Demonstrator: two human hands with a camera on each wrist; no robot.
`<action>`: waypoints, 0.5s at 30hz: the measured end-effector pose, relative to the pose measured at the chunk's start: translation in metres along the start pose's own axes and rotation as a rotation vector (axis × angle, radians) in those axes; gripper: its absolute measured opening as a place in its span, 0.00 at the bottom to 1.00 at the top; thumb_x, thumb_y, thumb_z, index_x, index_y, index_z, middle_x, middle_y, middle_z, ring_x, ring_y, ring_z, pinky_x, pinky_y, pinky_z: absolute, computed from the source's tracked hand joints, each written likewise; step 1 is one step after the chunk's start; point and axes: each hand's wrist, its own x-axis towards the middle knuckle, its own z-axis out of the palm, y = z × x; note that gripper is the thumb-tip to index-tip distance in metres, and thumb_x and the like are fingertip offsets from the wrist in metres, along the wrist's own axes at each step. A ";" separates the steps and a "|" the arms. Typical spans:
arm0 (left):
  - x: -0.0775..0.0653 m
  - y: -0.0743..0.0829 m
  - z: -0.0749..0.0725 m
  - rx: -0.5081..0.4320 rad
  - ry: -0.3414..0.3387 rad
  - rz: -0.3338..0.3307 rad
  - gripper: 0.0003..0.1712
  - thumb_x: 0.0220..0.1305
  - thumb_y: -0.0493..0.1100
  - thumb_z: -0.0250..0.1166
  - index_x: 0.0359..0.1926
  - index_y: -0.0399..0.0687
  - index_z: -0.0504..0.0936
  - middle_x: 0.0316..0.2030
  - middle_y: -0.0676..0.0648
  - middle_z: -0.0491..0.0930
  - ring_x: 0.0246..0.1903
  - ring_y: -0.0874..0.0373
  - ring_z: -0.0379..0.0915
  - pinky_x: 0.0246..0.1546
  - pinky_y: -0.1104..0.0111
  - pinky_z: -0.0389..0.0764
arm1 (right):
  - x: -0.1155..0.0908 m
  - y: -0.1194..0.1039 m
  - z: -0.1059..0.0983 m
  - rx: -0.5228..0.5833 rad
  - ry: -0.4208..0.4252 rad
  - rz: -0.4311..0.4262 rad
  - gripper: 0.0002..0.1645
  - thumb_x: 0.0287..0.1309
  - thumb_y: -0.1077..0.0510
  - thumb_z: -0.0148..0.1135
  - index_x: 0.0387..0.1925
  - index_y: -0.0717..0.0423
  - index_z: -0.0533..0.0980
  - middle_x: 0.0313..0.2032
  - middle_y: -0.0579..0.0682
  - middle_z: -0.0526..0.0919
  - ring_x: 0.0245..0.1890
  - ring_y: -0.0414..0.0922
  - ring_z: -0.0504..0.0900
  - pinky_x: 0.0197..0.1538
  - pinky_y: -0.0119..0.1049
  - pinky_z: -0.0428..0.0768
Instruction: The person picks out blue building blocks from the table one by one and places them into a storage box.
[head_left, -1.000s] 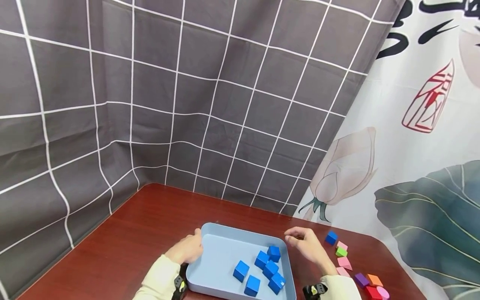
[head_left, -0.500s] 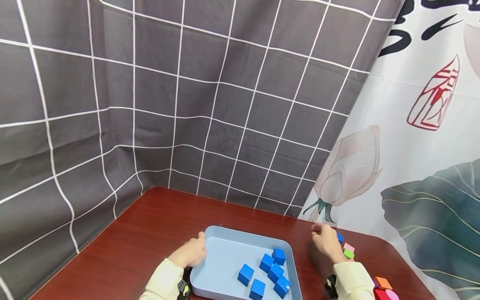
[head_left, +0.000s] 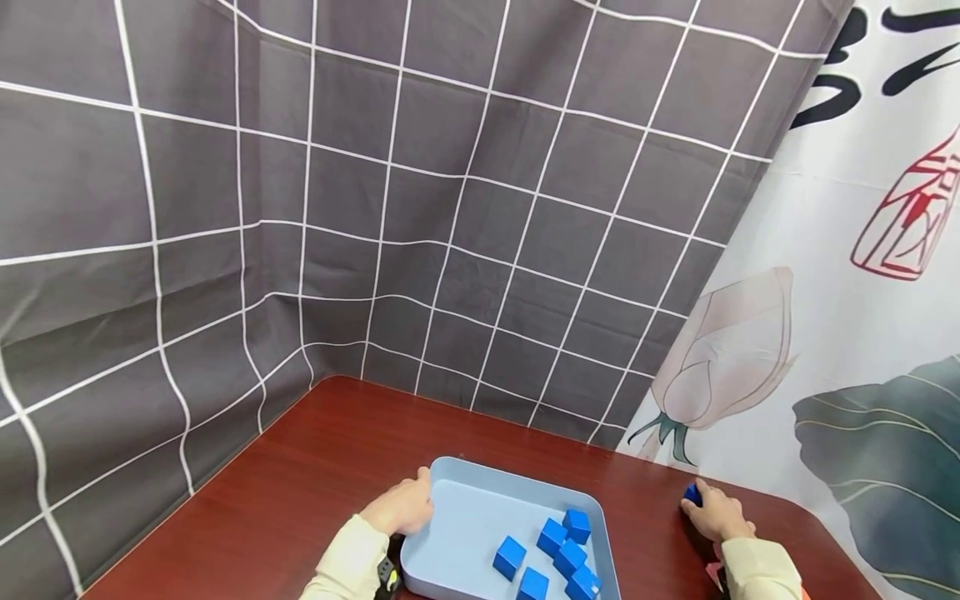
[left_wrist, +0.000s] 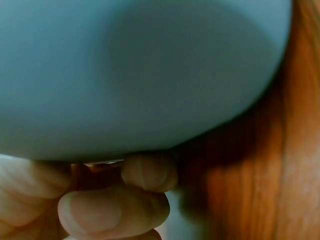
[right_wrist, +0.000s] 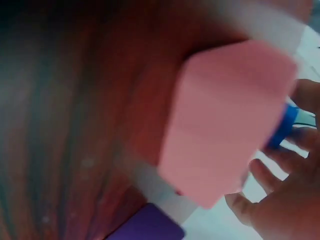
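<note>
A light blue tray (head_left: 457, 533) lies on the table with several blue cubes (head_left: 510, 557) inside, mostly toward its right side. At the tray's left wall, my left hand (head_left: 405, 505) grips the edge; in the left wrist view its curled fingers (left_wrist: 100, 212) press against the tray's outer side (left_wrist: 150, 100). Off to the right of the tray, my right hand (head_left: 718, 512) pinches another blue cube (head_left: 692, 494) between thumb and fingers. The right wrist view shows part of that cube (right_wrist: 285, 127) among the fingers, partly hidden behind a pink block.
A pink block (right_wrist: 227, 120) stands close to the right wrist, with a purple block (right_wrist: 147, 225) near it. The right forearm hides most of the loose blocks. Grey checked cloth (head_left: 450, 208) hangs behind the table (head_left: 337, 450), with a white printed cloth (head_left: 750, 333) at right.
My right hand has moved right, away from the tray's edge, and taken hold of the loose blue cube. My left hand stays at the tray. The head view has turned slightly right.
</note>
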 end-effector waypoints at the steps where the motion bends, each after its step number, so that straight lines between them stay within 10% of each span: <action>1: 0.000 0.001 0.000 0.002 -0.003 -0.004 0.30 0.54 0.37 0.48 0.55 0.25 0.50 0.31 0.35 0.71 0.27 0.52 0.68 0.27 0.62 0.67 | -0.001 0.002 0.001 -0.003 -0.005 0.011 0.41 0.50 0.41 0.49 0.55 0.67 0.54 0.48 0.72 0.58 0.44 0.70 0.55 0.31 0.63 0.57; 15: 0.000 0.001 0.000 0.035 -0.004 0.001 0.30 0.55 0.38 0.48 0.56 0.25 0.51 0.34 0.35 0.71 0.32 0.51 0.69 0.31 0.62 0.67 | -0.003 -0.006 -0.002 0.001 0.072 -0.003 0.25 0.44 0.49 0.56 0.38 0.65 0.67 0.33 0.67 0.71 0.30 0.57 0.70 0.24 0.56 0.57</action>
